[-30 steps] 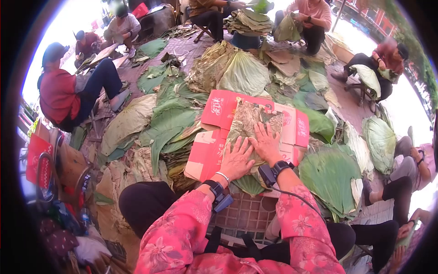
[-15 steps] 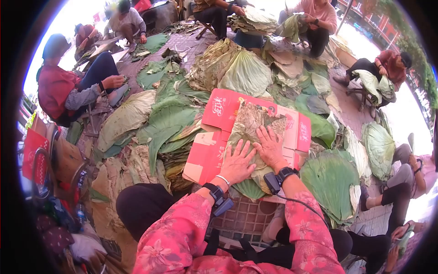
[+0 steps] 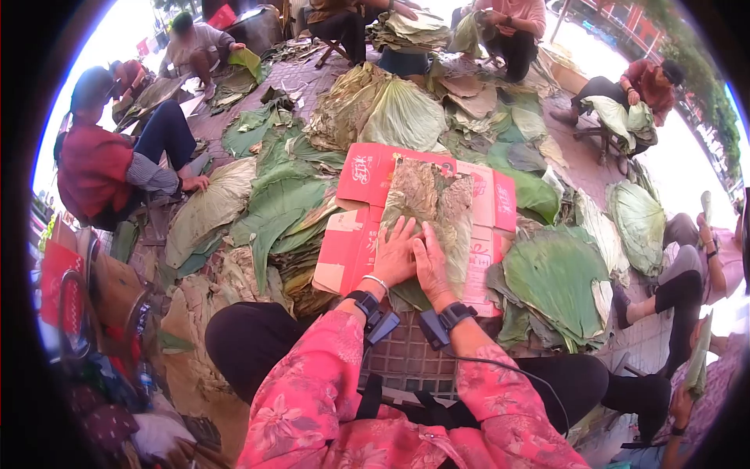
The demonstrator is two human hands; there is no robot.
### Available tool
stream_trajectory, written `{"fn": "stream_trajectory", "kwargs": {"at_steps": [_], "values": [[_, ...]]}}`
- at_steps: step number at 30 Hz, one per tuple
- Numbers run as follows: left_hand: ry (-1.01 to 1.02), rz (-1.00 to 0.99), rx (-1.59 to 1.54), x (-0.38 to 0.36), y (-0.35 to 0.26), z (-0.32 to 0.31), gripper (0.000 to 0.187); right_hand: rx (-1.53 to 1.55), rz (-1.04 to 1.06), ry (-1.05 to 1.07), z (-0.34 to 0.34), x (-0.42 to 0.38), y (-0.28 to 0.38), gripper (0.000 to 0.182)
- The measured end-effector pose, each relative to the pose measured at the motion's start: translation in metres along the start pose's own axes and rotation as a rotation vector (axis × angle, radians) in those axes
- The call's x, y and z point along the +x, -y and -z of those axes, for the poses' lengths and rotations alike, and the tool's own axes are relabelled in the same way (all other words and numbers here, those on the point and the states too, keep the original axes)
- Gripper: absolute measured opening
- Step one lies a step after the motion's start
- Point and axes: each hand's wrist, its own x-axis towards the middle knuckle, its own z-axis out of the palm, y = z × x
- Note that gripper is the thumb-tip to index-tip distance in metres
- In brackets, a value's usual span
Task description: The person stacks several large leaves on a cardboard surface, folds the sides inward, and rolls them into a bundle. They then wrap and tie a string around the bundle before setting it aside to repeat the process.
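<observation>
A folded dried lotus leaf [image 3: 431, 191], brown and creased, lies on a flattened red cardboard box [image 3: 344, 244] in front of my knees. My left hand [image 3: 396, 254] presses flat on the near part of the leaf, fingers stretched out and pointing away from me. Close beside it, my right hand [image 3: 431, 264] rests on the leaf too, its fingers straight and its index side almost meeting the left fingertips. Both hands are open and grip nothing. A bit of green leaf shows under the near edge, partly covered by my hands and wrists.
A heap of lotus leaves [image 3: 406, 117] rises beyond the cardboard. Green leaves [image 3: 555, 273] lie at right, and a stack of dried leaves [image 3: 219, 313] at left. A seated person [image 3: 98, 168] is at left; several others sit around. A bag-laden metal frame [image 3: 74, 305] stands at lower left.
My hands have drawn together and the right one has slid left toward me. The folded leaf looks narrower and straighter on the cardboard. At left, a person's hand has reached down to a leaf.
</observation>
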Motion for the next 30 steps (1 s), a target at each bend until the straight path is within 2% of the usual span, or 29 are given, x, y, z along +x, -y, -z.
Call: {"fn": "stream_trajectory", "kwargs": {"at_steps": [1, 4, 7, 10, 13, 16, 17, 19, 22, 24, 25, 26, 28, 29, 30], "values": [[-0.036, 0.011, -0.090, 0.003, 0.005, 0.003, 0.055, -0.051, 0.028, -0.021, 0.000, 0.001, -0.003, 0.055], [-0.401, 0.367, -0.255, -0.006, 0.020, 0.020, 0.048, 0.009, -0.007, -0.044, 0.002, 0.004, -0.004, 0.055], [-0.224, 0.604, -0.548, -0.015, 0.018, 0.036, 0.044, -0.034, -0.012, -0.011, 0.004, 0.002, 0.003, 0.056], [0.045, 0.614, -0.414, -0.006, 0.005, 0.045, 0.047, -0.003, -0.013, -0.029, 0.002, 0.004, -0.002, 0.056], [0.003, 0.489, -0.513, -0.003, -0.030, 0.049, 0.051, 0.125, -0.075, -0.059, 0.006, 0.010, -0.011, 0.049], [-0.190, 0.152, -0.416, -0.008, -0.062, 0.022, 0.050, 0.756, -0.369, 0.046, 0.021, 0.021, -0.048, 0.036], [-0.141, 0.092, -0.377, -0.011, -0.068, 0.017, 0.052, 0.949, -0.389, 0.029, 0.028, 0.022, -0.057, 0.027], [-0.047, -0.031, -0.294, -0.013, -0.081, 0.013, 0.056, 1.040, -0.567, 0.126, 0.041, 0.031, -0.133, 0.029], [0.143, -0.095, -0.106, -0.014, -0.096, 0.012, 0.059, 1.315, -0.775, 0.204, 0.066, 0.018, -0.095, 0.029], [0.176, -0.111, -0.060, -0.011, -0.102, 0.012, 0.050, 1.390, -0.706, 0.068, 0.061, 0.012, -0.090, 0.026], [0.231, -0.095, -0.026, -0.009, -0.106, 0.019, 0.048, 1.461, -0.676, 0.235, 0.069, 0.017, -0.099, 0.036], [0.283, -0.080, 0.009, -0.006, -0.108, 0.023, 0.045, 1.375, -0.701, 0.086, 0.069, 0.013, -0.108, 0.035], [0.130, -0.257, -0.041, 0.007, -0.080, 0.000, 0.044, 1.187, -0.735, -0.195, 0.072, 0.004, -0.026, 0.034], [0.054, -0.344, -0.066, 0.013, -0.066, -0.010, 0.043, 1.308, -0.808, -0.113, 0.072, 0.007, -0.032, 0.033], [0.127, -0.310, -0.083, 0.017, -0.060, -0.013, 0.044, 1.335, -0.812, -0.095, 0.070, 0.009, -0.048, 0.033]]}}
